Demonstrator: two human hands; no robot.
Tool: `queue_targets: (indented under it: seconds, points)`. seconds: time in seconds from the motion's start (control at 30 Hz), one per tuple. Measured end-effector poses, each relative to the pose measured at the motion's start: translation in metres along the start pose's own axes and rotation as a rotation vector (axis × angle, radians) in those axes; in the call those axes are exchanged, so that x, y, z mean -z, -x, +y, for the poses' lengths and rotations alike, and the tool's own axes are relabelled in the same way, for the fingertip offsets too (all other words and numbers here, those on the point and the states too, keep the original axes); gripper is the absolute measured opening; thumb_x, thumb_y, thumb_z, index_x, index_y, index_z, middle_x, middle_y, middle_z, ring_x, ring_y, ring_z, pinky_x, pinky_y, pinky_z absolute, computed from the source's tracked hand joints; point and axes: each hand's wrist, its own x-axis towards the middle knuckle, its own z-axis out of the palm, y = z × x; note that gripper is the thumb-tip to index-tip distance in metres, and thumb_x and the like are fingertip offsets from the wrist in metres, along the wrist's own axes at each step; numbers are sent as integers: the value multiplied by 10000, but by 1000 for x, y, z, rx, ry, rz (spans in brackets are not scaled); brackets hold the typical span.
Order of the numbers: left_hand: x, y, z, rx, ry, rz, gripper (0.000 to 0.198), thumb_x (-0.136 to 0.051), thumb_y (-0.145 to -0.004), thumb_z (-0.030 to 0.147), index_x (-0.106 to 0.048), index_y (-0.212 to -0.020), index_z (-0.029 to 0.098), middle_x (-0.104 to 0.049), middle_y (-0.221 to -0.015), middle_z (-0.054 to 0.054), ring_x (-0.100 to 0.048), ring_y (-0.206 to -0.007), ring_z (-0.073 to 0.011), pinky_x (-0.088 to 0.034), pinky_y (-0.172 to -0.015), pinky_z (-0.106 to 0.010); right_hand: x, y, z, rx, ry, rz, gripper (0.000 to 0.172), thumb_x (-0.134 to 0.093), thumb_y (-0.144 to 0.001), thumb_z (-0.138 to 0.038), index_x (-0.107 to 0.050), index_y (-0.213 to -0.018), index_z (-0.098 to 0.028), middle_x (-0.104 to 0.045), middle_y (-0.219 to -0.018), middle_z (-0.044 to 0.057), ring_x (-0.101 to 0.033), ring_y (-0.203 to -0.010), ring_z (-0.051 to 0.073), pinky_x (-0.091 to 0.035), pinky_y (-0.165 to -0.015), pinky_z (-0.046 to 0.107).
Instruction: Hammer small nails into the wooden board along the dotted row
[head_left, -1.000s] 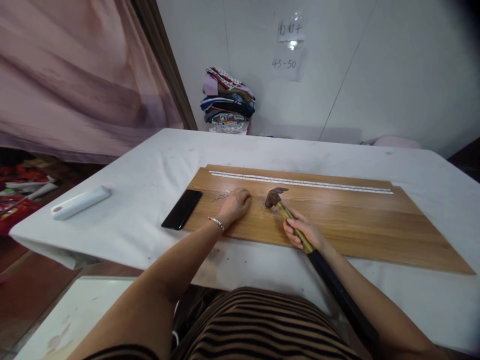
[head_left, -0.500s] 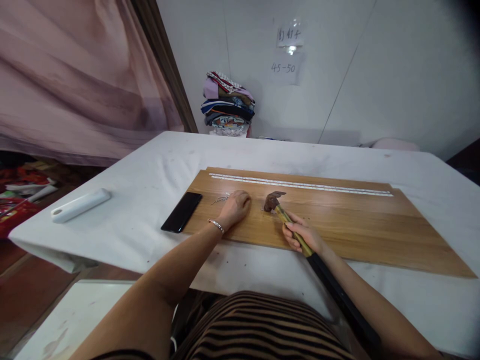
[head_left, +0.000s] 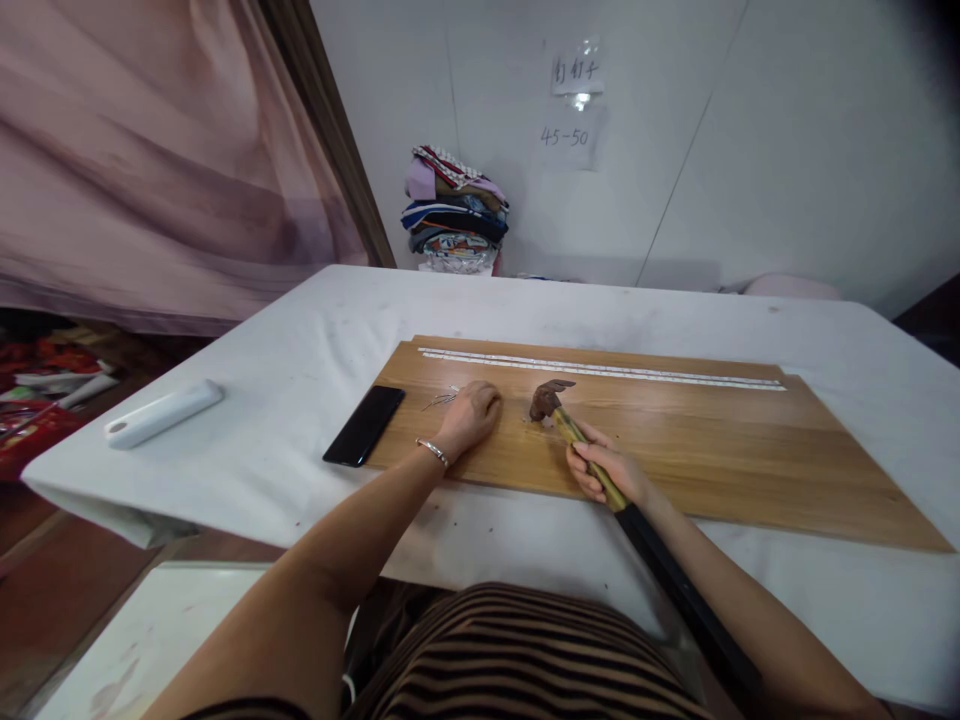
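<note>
My right hand is wrapped round the handle of a claw hammer, along its yellowish part. The rusty hammer head is down at the surface of a wooden board, with its claw pointing up and right. To the left of the head, my left hand rests on the board with its fingers curled under. What those fingers hold, if anything, is hidden. Just left of that hand lies a small pile of thin nails. A few tiny bits are scattered on the board near the hammer head.
Two white marked strips run along the board's far side. A black phone lies at its left end. Further left, a white oblong object sits on the white-covered table. Folded clothes are stacked by the wall.
The hammer head sits very slightly further right and the view has shifted a little. Both hands keep nearly the same places.
</note>
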Motion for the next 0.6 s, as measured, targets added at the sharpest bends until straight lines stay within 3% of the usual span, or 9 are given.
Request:
queue_targets:
  seconds: [0.6]
  points:
    - [0, 0, 1, 13, 6, 8, 174, -503, -888, 132, -668, -857, 180, -688, -933, -81, -620, -940, -215, -504, -923, -375, -1, -1, 3, -17, 4, 14, 808, -695, -808, -379, -343, -1525, -259, -499, -627, -97, -372, -361, 46, -282, -303, 148]
